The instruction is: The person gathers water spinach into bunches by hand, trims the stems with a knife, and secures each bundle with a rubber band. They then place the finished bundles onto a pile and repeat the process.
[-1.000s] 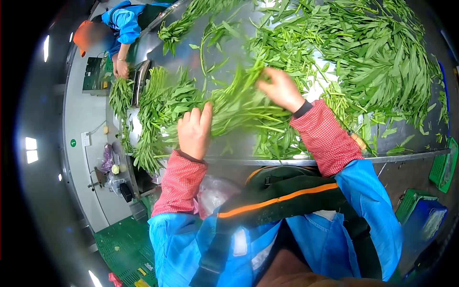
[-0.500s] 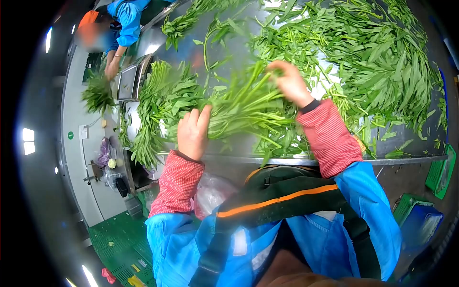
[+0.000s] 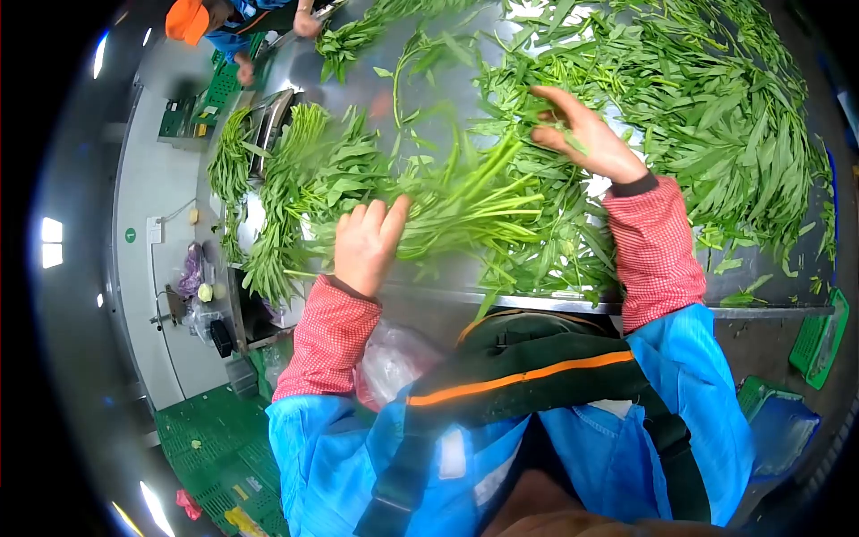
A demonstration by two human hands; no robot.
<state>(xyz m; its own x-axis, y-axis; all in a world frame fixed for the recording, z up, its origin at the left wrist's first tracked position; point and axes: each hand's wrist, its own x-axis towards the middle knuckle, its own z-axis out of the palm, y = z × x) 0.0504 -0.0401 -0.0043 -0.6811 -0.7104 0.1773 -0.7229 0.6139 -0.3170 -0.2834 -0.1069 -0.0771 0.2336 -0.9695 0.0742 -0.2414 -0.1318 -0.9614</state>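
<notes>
My left hand (image 3: 365,245) is closed around a bunch of water spinach (image 3: 501,210), long green stems with narrow leaves, held over the table's front edge. The cut stem ends point right. My right hand (image 3: 595,143) is above the loose pile of water spinach (image 3: 716,116), right of the held bunch. Its thumb and fingers are apart, with a bit of leaf against them. Laid-out bunches (image 3: 295,179) of the same greens lie on the metal table (image 3: 358,89), left of my left hand.
A co-worker in an orange cap (image 3: 188,21) stands at the far left, near a scale (image 3: 270,121). Green crates (image 3: 210,447) lie at lower left. A green basket (image 3: 821,340) and a blue crate (image 3: 787,430) stand at right. A clear plastic bag (image 3: 394,362) is below the table edge.
My right hand has moved right and away from the held bunch, and its fingers have spread. My left hand keeps the bunch. The co-worker has put down a bunch and shifted back.
</notes>
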